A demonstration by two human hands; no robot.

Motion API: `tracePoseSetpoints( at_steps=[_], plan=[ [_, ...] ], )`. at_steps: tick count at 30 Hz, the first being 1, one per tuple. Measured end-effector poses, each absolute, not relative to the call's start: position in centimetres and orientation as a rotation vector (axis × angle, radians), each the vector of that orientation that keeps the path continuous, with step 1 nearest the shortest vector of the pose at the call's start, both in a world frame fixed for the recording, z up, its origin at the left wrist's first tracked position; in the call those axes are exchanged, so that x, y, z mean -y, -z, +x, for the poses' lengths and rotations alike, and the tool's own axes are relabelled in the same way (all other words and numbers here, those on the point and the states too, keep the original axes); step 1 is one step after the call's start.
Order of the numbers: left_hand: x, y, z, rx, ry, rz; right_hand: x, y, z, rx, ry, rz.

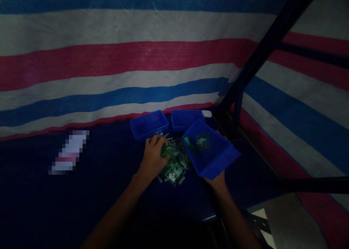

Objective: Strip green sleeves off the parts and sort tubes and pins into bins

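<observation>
A heap of small clear and green plastic packets (175,169) lies on the dark blue table, with loose metal-looking pieces (178,144) among them. My left hand (156,155) reaches into the heap's left side, fingers curled over the packets; whether it grips one is hidden. My right hand (218,181) holds a blue plastic bin (215,156) from beneath, tilted toward the heap. Inside that bin are a small clear packet (203,141) and a greenish one (188,142). Most of my right hand's fingers are hidden behind the bin.
Two more blue bins, the left one (149,124) and the right one (188,118), stand behind the heap. A small white object (207,114) is beside them. A blurred-out sheet (70,152) lies at left. Striped tarp walls (122,59) and a dark metal frame (261,48) enclose the table.
</observation>
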State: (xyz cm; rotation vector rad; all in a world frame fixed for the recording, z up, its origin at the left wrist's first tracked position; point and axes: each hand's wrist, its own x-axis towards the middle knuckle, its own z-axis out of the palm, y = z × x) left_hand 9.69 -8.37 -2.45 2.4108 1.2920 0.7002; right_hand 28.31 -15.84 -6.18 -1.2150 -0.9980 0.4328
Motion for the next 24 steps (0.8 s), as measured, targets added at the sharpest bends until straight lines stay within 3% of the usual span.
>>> tracePoseSetpoints(
  at_steps=[5,11,17,24],
  plan=[
    [8.7,0.1,10.0,-1.309,-0.389,2.703,15.7,6.0,27.8,1.079,-0.386,-1.217],
    [9.6,-3.5,10.8,-1.301,-0.662,2.437,15.6,7.1,27.2,1.097,-0.374,-1.128],
    [11.2,-2.6,14.5,-1.2,-0.454,2.391,15.6,7.5,26.7,1.155,-0.328,-1.126],
    [10.4,-2.3,15.0,-1.204,-0.506,2.409,16.2,7.2,26.5,1.175,-0.355,-1.175]
  ],
)
